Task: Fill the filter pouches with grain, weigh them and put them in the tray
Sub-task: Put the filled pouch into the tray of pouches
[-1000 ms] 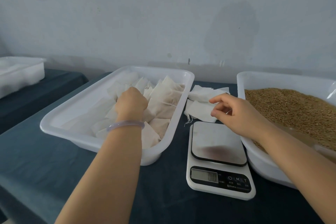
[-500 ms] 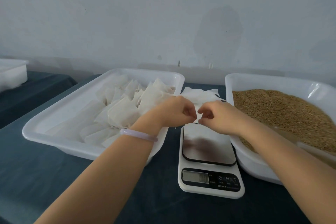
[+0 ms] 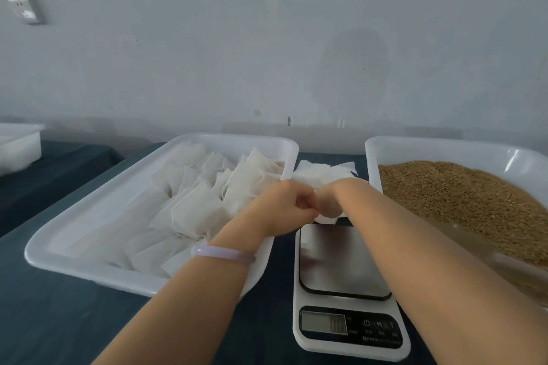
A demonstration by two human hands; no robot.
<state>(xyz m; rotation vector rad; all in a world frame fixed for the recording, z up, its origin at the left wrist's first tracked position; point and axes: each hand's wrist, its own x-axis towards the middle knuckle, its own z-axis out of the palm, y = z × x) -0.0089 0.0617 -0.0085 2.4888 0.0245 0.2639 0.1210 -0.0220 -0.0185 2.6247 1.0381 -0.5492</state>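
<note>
Papery flat pouch (image 3: 326, 220) | pinched: left hand (image 3: 281, 206), right hand (image 3: 329, 201) | steel scale (image 3: 341, 258) near

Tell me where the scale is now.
Head view, lower centre-right: the scale sits between the pouch tray at left and the grain tray at right, just below the left hand and right hand pinching a pouch.

White tray (image 3: 98, 204), white pouches (image 3: 195, 210), golden-brown grain (image 3: 459, 195), dark teal cloth (image 3: 59, 320).

Left hand (image 3: 284, 204) and right hand (image 3: 329, 201) meet over the scale (image 3: 344, 261), at its far edge, pinching a white pouch (image 3: 326, 220). The tray (image 3: 89, 216) sits left, grain (image 3: 459, 195) right
</note>
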